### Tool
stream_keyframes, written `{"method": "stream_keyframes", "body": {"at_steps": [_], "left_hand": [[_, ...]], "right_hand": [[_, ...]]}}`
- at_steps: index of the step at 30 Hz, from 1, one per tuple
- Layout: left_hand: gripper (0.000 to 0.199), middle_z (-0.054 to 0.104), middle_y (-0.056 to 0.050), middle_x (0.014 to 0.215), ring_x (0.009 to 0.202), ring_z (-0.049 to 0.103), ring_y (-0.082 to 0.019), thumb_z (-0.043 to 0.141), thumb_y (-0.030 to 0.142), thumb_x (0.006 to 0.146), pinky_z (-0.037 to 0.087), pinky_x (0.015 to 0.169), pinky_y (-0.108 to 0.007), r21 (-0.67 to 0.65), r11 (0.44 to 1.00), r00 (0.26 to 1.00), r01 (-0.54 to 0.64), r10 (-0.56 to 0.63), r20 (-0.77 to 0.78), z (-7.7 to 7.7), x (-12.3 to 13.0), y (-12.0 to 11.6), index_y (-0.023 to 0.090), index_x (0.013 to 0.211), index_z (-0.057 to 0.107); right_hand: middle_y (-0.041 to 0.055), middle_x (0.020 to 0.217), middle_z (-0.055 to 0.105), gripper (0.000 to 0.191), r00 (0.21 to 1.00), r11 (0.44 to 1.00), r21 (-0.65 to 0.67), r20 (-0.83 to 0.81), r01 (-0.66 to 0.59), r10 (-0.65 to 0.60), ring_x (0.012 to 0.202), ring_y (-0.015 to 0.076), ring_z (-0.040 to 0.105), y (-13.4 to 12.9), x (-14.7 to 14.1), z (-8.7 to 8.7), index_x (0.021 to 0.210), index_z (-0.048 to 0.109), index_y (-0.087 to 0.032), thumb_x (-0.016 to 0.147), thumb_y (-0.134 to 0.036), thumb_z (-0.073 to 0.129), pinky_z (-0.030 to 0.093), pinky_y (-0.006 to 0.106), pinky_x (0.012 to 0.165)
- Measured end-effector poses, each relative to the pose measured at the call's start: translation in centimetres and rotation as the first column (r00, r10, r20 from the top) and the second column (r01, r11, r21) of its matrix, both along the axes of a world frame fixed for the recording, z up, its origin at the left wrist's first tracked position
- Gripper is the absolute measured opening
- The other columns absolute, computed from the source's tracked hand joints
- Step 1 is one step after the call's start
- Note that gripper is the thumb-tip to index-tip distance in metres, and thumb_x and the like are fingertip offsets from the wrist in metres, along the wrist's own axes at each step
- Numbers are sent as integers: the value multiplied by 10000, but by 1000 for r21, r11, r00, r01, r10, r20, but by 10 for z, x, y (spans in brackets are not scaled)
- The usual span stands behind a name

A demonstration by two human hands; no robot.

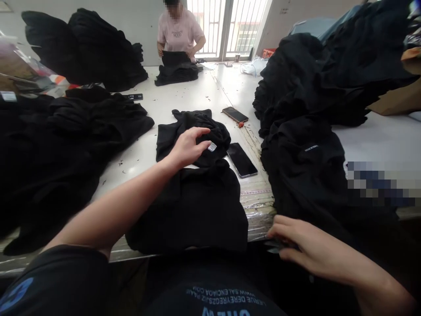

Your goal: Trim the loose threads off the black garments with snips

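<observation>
My left hand (189, 147) is over a bunched black garment (167, 138) on the table, its thumb and forefinger apart. The thumb tip is at a small white label (212, 147) on that garment. Closer to my body, a black garment part (197, 206) lies spread flat to the table's front edge. Low on the right, my right hand (296, 241) is closed with curled fingers near the table edge. A small greyish thing pokes out of its fingertips, too blurred to name.
Black garments are heaped at left (59, 131), back left (95, 48) and right (305, 79). Two phones lie beside the garment, one nearer (242, 160) and one farther (235, 114). Across the table (184, 96), a person (180, 30) handles folded black cloth (179, 72).
</observation>
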State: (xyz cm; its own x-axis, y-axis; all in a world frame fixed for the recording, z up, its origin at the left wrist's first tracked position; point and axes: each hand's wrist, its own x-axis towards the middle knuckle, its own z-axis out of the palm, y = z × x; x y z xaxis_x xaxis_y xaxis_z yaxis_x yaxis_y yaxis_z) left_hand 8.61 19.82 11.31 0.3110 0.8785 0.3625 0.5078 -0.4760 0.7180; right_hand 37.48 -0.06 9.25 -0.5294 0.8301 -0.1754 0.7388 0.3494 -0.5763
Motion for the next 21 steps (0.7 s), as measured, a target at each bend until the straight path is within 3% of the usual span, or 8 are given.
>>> {"method": "stream_keyframes", "body": {"at_steps": [2,4,8,11,13,15,18,21], "left_hand": [[363,634,-83,1167,1063,578,-214,604,283,800,478,867,-315,68,997,998,-46,48,-34,10,-23,-15,166,1142,630],[343,623,-73,1163,1036,585,-210,592,308,811,490,829,-295,83,990,992,-110,115,-59,19,-54,-40,183,1128,634],[250,635,-42,1069,898,608,-197,588,370,811,481,773,-275,-11,945,932,-326,319,-175,20,-125,-105,240,1013,657],[194,637,-24,814,695,580,-189,602,404,786,454,655,-285,-167,882,856,-441,356,-375,-4,-168,-158,262,904,661],[206,636,-40,944,710,585,-196,584,394,779,458,612,-282,-318,885,894,-340,199,-401,-31,-183,-189,276,922,674],[253,595,-58,1086,702,588,-191,561,396,775,480,617,-297,-345,881,908,-325,189,-374,-59,-187,-212,287,969,682],[236,565,-70,1126,690,587,-191,545,419,778,496,660,-330,-265,881,889,-391,287,-357,-85,-184,-225,277,897,691],[201,563,-25,1137,846,605,-246,535,467,787,513,670,-345,-203,891,884,-406,327,-334,-85,-186,-216,311,829,656]], "right_hand": [[9,893,639,407,995,999,-27,92,28,-25,719,167,637,-14,4,-10,991,615,-253,637,-75,709,535,250,601],[-1,791,630,241,997,999,8,77,31,-32,660,152,619,-23,-3,-20,877,608,-230,687,-101,680,511,242,576],[12,708,566,90,997,975,222,-78,-11,29,613,133,560,-31,-38,-45,752,557,-194,798,-116,553,453,234,539],[66,913,577,271,998,940,341,-52,-4,23,753,185,573,-32,-64,-69,960,585,-188,699,-125,623,475,272,595],[76,950,566,322,1000,919,393,-8,1,2,784,197,564,-31,-73,-83,975,587,-187,667,-92,602,470,272,593],[64,910,561,288,1000,904,427,-12,-1,6,763,178,548,-29,-75,-92,900,596,-185,658,-41,538,448,248,574],[56,866,562,284,996,894,448,-79,6,32,736,158,529,-25,-72,-92,841,598,-176,637,-15,483,437,233,578],[63,843,569,262,985,876,480,-169,50,36,738,164,529,-19,-69,-81,828,605,-169,661,-24,466,450,249,598]]}}
